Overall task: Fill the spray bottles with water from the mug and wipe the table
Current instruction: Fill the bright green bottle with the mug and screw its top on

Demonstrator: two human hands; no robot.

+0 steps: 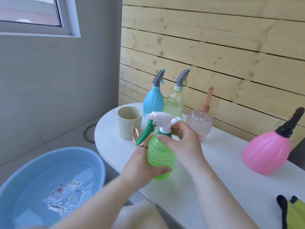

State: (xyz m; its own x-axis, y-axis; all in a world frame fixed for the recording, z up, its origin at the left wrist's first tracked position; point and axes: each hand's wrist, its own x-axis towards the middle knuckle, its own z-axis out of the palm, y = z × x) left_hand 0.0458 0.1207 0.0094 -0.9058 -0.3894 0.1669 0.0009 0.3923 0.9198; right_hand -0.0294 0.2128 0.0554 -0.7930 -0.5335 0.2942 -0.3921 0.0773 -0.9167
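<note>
A bright green spray bottle (160, 156) with a white head and a green trigger is held just above the white table (222, 159). My left hand (142, 164) grips its ribbed body from the left. My right hand (183, 139) grips the white spray head at the neck. A pale cream mug (129, 123) with a metallic handle stands behind the bottle. Further back stand a blue spray bottle (153, 103), a clear yellow-green spray bottle (175, 103) and a clear pink glass one (199, 123). A pink bottle (267, 152) with a black nozzle sits at the right.
A blue basin (49, 184) holding water stands low at the left, beside the table. A green and black cloth (292, 212) lies at the table's near right edge. A wooden slat wall runs behind the table, and a grey wall with a window is at the left.
</note>
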